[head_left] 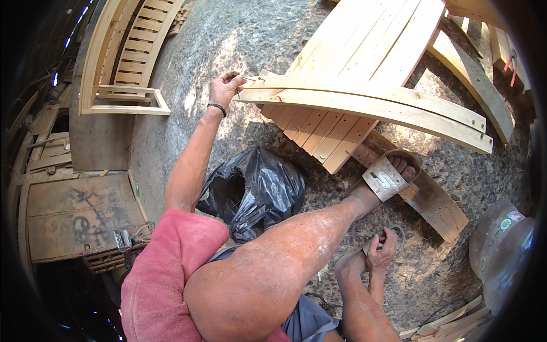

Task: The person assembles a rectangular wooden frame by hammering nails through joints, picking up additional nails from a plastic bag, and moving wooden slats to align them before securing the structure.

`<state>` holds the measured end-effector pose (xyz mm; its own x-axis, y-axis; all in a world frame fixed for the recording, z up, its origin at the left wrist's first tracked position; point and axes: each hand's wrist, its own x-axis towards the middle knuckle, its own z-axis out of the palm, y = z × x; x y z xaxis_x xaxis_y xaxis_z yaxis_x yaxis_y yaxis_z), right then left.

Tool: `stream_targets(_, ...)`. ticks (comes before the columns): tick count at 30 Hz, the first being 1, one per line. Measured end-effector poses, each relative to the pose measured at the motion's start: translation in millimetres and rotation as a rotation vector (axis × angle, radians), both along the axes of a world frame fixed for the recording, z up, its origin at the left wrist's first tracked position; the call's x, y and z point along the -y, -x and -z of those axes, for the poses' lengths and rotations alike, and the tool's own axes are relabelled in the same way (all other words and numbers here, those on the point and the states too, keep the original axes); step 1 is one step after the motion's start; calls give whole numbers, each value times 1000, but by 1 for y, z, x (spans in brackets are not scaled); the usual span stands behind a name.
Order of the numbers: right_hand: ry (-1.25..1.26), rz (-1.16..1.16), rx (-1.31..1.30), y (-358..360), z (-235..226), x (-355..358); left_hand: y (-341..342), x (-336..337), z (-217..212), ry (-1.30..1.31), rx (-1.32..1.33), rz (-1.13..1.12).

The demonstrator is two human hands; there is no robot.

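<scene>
My left hand (226, 86) is at the left end of two long, slightly curved wooden strips (364, 101). Its thumb and forefinger pinch a thin, nail-like piece (249, 78), and another dark sliver shows below the fingers. The strips lie side by side across a panel of pale wooden slats (353, 51); small dark holes or screw heads mark their right ends. Low beside my bare ankle, my right hand (383, 251) has its fingers curled. Whatever it holds, if anything, is hidden.
A black plastic bag (256, 185) sits open by my knee. My sandalled foot (393, 175) is by a dusty board (436, 208). A large clear plastic bottle (498, 245) stands at right. Far left is a slatted wooden frame (134, 62); more timber (473, 80) leans at upper right.
</scene>
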<state>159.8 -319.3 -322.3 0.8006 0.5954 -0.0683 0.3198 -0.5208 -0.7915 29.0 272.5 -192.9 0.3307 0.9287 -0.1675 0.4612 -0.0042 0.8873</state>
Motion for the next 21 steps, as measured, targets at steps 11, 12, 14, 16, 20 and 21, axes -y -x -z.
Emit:
stream_targets(11,-11,-12,19,0,6,3,-12,-2,2,-161,-263,125)
stream_targets(12,-1,-11,15,0,7,3,-11,0,3,-171,-304,146)
stream_targets(14,22,-12,4,0,8,4,-6,2,15,-159,-251,153)
stream_targets(16,16,-19,16,-1,7,3,2,3,24,-178,-261,115)
stream_targets(20,-8,-7,17,-1,5,0,-1,8,15,-113,-181,113)
stream_targets(21,-1,-4,18,-1,6,1,2,8,15,-22,-27,17)
